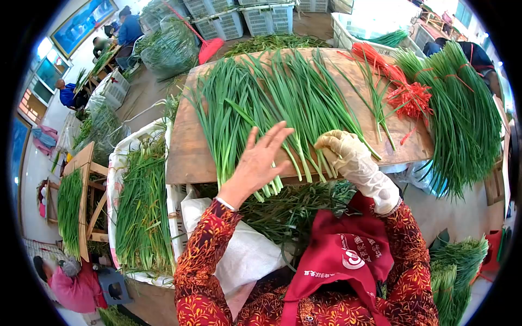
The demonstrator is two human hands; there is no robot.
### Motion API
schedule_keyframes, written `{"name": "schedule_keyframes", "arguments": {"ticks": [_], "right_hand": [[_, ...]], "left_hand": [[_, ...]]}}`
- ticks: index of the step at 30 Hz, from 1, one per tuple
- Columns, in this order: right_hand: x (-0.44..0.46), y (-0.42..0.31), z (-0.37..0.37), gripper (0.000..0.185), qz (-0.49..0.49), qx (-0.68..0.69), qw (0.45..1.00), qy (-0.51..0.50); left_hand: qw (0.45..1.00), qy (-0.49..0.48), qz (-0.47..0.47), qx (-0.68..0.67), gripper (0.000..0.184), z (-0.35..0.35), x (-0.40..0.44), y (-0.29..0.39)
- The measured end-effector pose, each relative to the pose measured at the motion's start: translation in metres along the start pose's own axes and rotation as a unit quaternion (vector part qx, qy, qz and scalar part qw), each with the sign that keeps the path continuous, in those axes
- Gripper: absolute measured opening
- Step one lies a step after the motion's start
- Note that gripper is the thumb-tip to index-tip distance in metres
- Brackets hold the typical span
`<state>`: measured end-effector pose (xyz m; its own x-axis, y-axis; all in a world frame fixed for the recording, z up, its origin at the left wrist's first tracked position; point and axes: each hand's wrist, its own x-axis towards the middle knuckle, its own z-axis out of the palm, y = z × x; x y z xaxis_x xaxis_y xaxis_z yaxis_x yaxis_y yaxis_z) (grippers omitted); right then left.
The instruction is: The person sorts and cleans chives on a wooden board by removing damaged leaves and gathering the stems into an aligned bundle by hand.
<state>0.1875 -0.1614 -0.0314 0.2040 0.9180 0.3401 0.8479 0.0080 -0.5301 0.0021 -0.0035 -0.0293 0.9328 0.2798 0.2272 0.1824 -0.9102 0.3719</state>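
Long green leafy stalks lie spread across a wooden board, their pale ends toward me. Bare, with its fingers spread, my left hand is over the lower stalks of the left pile. My right hand wears a pale glove and has its fingers curled at the stalk ends of the right pile; what is between the fingertips is too small to make out. A few loose stalks lie to the right, beside a bunch of red ties.
Tied green bundles hang over the board's right edge. A lined crate of greens stands at the left, a white sack below the board. Stacked crates and a red dustpan are behind. Several people are farther off.
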Motion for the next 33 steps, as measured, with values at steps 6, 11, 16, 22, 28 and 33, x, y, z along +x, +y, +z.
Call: {"name": "schedule_keyframes", "arguments": {"ticks": [6, 11, 16, 22, 28, 33], "right_hand": [[0.011, -0.008, 0.022, 0.018, -0.097, -0.081, 0.990, -0.055], [0.008, -0.001, 0.016, 0.013, 0.008, -0.026, 0.999, -0.046], [0.019, -0.013, 0.021, 0.018, -0.044, -0.066, 0.997, 0.008], [0.026, -0.016, 0.040, 0.020, -0.058, -0.272, 0.960, -0.019], [0.020, -0.010, 0.050, 0.022, -0.021, -0.318, 0.948, 0.004], [0.025, -0.007, 0.065, 0.014, -0.041, -0.357, 0.931, 0.060]], "left_hand": [[0.996, -0.015, -0.044, 0.080, 0.055, -0.029, -0.034, -0.028], [0.997, -0.019, -0.043, 0.063, 0.049, -0.029, -0.044, -0.035], [0.998, 0.040, 0.006, 0.043, 0.043, -0.025, -0.012, -0.016], [0.992, 0.016, 0.093, 0.079, 0.054, 0.015, 0.045, -0.019], [0.991, -0.010, 0.090, 0.097, 0.060, 0.026, 0.052, -0.029], [0.992, -0.020, 0.081, 0.099, 0.061, 0.024, 0.050, -0.026]]}}
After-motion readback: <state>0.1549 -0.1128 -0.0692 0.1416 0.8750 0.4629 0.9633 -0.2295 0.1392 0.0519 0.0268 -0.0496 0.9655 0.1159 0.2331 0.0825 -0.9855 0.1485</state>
